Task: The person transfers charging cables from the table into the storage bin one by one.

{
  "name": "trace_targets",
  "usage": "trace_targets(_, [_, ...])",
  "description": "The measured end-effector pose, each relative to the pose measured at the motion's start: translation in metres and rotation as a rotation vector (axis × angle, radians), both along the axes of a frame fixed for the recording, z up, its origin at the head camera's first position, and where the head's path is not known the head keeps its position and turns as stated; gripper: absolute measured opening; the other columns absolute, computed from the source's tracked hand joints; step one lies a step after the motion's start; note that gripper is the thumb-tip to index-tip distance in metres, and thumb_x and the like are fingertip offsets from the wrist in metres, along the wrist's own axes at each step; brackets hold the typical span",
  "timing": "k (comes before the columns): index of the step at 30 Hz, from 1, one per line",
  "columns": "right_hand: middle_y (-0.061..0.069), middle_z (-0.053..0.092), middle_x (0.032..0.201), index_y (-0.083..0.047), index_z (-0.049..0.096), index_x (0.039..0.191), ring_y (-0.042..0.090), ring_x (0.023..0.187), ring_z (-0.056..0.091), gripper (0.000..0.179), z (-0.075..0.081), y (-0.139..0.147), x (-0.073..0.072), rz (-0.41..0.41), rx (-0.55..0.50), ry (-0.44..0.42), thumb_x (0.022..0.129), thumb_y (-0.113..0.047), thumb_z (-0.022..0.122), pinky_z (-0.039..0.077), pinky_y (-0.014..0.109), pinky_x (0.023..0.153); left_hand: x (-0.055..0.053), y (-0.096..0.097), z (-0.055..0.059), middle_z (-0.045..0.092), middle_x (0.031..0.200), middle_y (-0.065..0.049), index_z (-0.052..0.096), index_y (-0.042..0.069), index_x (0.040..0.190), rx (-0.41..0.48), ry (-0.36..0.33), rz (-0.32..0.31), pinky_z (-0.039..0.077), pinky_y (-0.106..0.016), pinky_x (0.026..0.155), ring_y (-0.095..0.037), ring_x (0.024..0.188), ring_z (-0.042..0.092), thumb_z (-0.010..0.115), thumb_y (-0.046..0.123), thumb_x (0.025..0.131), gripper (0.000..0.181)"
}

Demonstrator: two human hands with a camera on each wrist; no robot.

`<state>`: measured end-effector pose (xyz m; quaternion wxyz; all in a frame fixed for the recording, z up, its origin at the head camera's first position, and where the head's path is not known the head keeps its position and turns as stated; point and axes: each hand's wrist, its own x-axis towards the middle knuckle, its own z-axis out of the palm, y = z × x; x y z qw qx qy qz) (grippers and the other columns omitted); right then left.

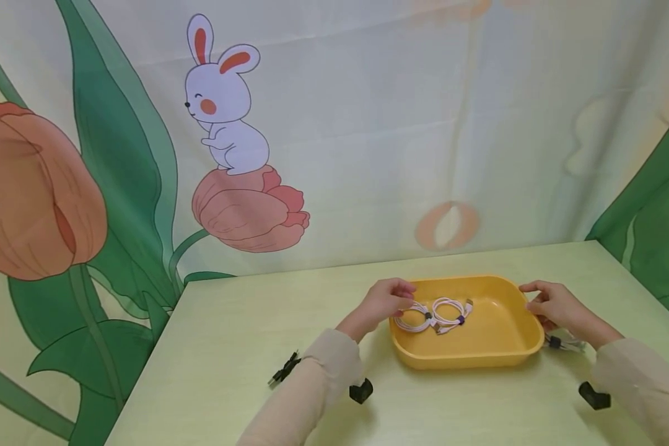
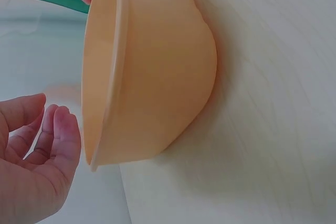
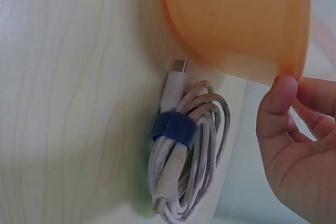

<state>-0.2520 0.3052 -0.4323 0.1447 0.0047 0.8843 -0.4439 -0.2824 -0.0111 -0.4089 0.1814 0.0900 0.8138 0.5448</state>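
A yellow plastic tray sits on the table, its left part holding two white charging cables, one coil beside another coil, both bound with dark ties. At the tray's left end is my left hand; the left wrist view shows this hand with loosely bent fingers, thumb apart, and nothing between them. My right hand pinches the tray's right rim between thumb and fingers, as the right wrist view also shows. Just below that hand lies a grey-white USB-C cable, coiled and bound with a blue strap.
To the tray's left, a black cable lies on the pale wood-patterned table, partly behind my left sleeve. A small black piece sits by each forearm. Behind the table hangs a cloth printed with a rabbit and tulips.
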Motion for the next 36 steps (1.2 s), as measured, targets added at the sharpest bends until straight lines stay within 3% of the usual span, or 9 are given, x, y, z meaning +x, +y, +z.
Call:
trace_targets(11, [0.014, 0.051, 0.087, 0.008, 0.03, 0.129, 0.018, 0.061, 0.051, 0.044, -0.005, 0.002, -0.001, 0.005, -0.009, 0.008, 0.089, -0.005, 0.045, 0.051, 0.029, 0.056, -0.001, -0.023, 0.001, 0.06, 0.105, -0.014, 0.059, 0.006, 0.105, -0.025, 0.025, -0.024, 0.051, -0.031, 0.072, -0.013, 0.086, 0.056, 0.059, 0.006, 0.082, 0.023])
trace_targets(26, [0.014, 0.051, 0.088, 0.008, 0.029, 0.129, 0.018, 0.062, 0.052, 0.045, -0.004, 0.002, -0.001, 0.012, -0.005, 0.003, 0.089, -0.006, 0.045, 0.052, 0.03, 0.059, 0.003, -0.05, 0.007, 0.059, 0.1, -0.008, 0.057, 0.004, 0.109, -0.093, 0.026, -0.015, 0.05, -0.031, 0.072, -0.016, 0.086, 0.056, 0.057, 0.007, 0.083, 0.025])
trace_targets(36, [0.014, 0.052, 0.089, 0.009, 0.029, 0.129, 0.019, 0.063, 0.052, 0.046, -0.003, 0.001, -0.001, 0.01, 0.003, 0.002, 0.089, -0.006, 0.046, 0.052, 0.03, 0.06, 0.004, -0.08, 0.006, 0.058, 0.101, -0.01, 0.057, 0.006, 0.108, -0.117, 0.026, -0.012, 0.05, -0.031, 0.075, -0.015, 0.085, 0.056, 0.058, 0.01, 0.084, 0.024])
